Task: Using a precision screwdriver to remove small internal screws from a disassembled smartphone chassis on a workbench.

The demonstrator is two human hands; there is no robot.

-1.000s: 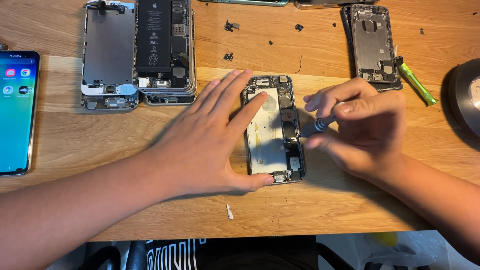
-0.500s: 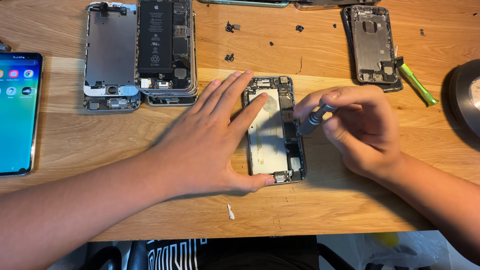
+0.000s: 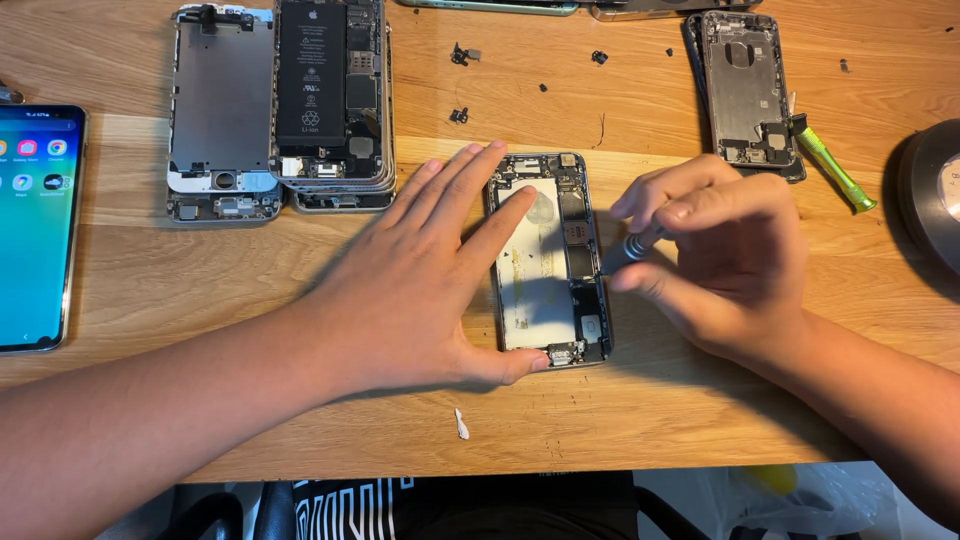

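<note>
Two hands meet over the open phone [image 3: 548, 262], which lies face-down shell up near the middle of the wooden table [image 3: 640, 110]; your left hand [image 3: 420, 290] is spread flat, fingers on its left edge and thumb pinning the near corner, gripping nothing; your right hand [image 3: 720, 265] is curled tight around a small screwdriver [image 3: 625, 250], tip at the phone's right side. If your flat palm eases, I judge the shell could skid on the smooth wood and the tip could slip off its screw and gouge the circuit parts beside it; a freed screw could roll among the loose black bits [image 3: 460, 115] scattered farther off and be lost. To the far left lie two more opened phones [image 3: 280, 110], one showing a black battery; at the far right another bare phone shell [image 3: 745, 90] with a green prying tool [image 3: 832, 165] beside it; a lit phone [image 3: 35, 225] rests at the left edge, a dark round thing [image 3: 930, 195] at the right edge; a white scrap [image 3: 461, 424] sits near you. Beyond the table's near edge the room is dim, with only dark fabric visible.
</note>
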